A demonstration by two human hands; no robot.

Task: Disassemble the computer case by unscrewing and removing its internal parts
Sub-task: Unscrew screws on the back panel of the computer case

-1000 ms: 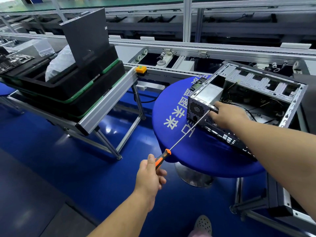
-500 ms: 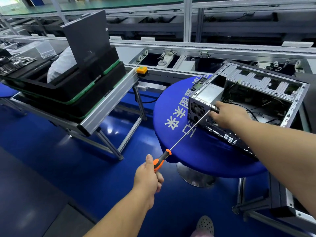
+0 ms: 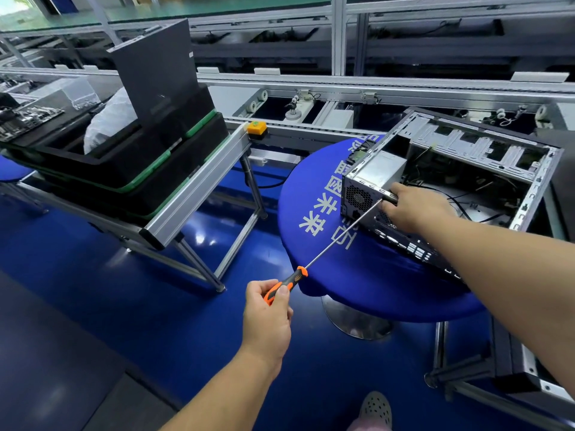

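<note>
My left hand (image 3: 267, 318) wraps the orange handle of the long screwdriver (image 3: 326, 244), tip at the rear panel of the computer case (image 3: 451, 188), which lies open on the blue tabletop (image 3: 357, 275). My right hand (image 3: 413, 208) grips the case's rear edge, bracing it. I'd keep the shaft square to the screw and press in firmly; a shaft this long wobbles.

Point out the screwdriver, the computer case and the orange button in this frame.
screwdriver (image 3: 284, 284): head view, on the orange and black handle above the left hand's grip.
computer case (image 3: 357, 197): head view, on the perforated rear panel by the fan grille.
orange button (image 3: 257, 127): head view, on its top face, at the conveyor rail's end.
</note>
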